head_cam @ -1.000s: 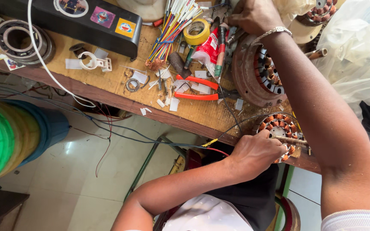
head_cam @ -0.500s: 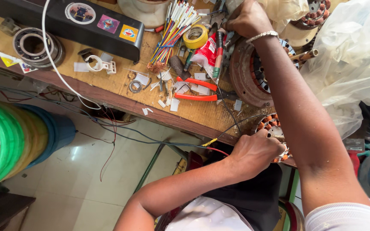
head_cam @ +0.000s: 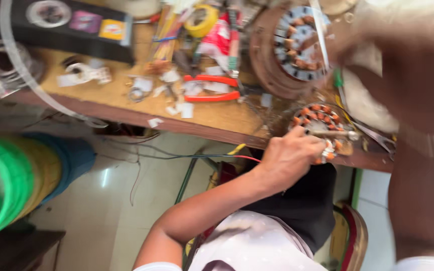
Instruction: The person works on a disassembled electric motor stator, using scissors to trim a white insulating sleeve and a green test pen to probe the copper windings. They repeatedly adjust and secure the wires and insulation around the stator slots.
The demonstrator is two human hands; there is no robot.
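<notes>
The left hand (head_cam: 290, 155) sits at the near edge of the desk (head_cam: 217, 118), just as half a second ago, its fingers curled around the small copper-wound stator (head_cam: 320, 123) with a metal shaft (head_cam: 335, 134) lying across it; the forearm runs down and left toward the body. The view has swung since the earlier frame and is now blurred. The right arm, which then reached straight up to the far edge of the desk, now fills the right side as a broad smear, and the right hand (head_cam: 377, 45) is drawn nearer, close by the large round stator (head_cam: 290, 47); whether its fingers are spread or pinching something I cannot tell.

Left of the small stator, on the bare wood, lie red-handled pliers (head_cam: 212, 88) among white paper scraps (head_cam: 179, 108). Beyond them a red and white packet (head_cam: 217, 42) lies tilted beside a yellow tape roll (head_cam: 202, 20). Along the far left edge rests a long black box (head_cam: 51, 25) bearing three labels in a row: a round pale one, a purple square, a yellow square. A white cable (head_cam: 31, 85) loops down past it over the desk's front. Below, on the floor, stacked green, yellow and blue tubs (head_cam: 21, 180) stand at the left
</notes>
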